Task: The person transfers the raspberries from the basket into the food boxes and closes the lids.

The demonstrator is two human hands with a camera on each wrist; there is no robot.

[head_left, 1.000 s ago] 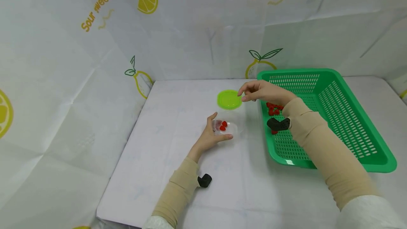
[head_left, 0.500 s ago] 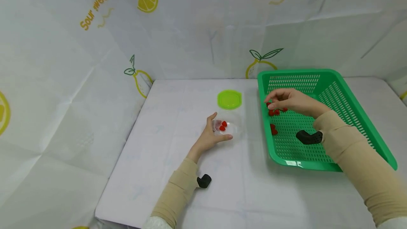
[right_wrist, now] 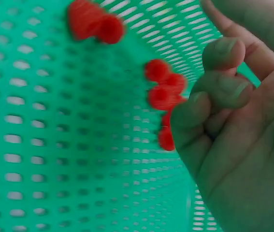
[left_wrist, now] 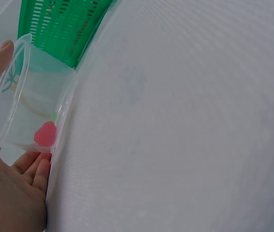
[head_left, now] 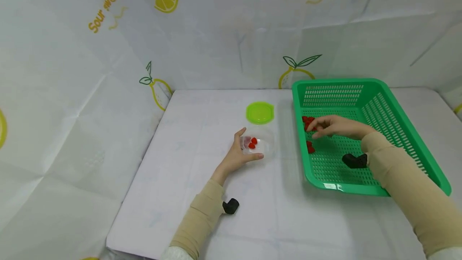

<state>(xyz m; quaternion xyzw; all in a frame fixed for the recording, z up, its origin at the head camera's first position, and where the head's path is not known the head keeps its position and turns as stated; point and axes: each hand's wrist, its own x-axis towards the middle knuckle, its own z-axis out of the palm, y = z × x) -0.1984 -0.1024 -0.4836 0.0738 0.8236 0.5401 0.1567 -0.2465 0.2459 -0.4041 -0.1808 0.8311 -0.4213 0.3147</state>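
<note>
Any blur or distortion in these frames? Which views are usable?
Head view: sharp, evenly lit, soft shadows, wide-angle bend at the edges; basket and lid clear. Left wrist view: tilted, the cup close and see-through, the table soft. Right wrist view: blurred; berries smeared, right hand fills the right side.

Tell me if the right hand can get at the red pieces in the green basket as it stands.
Probably yes. The right hand is inside the open-topped green basket, its fingertips beside the cluster of red pieces, with nothing lying between them. It grips none yet, as far as the wrist view shows.
</note>
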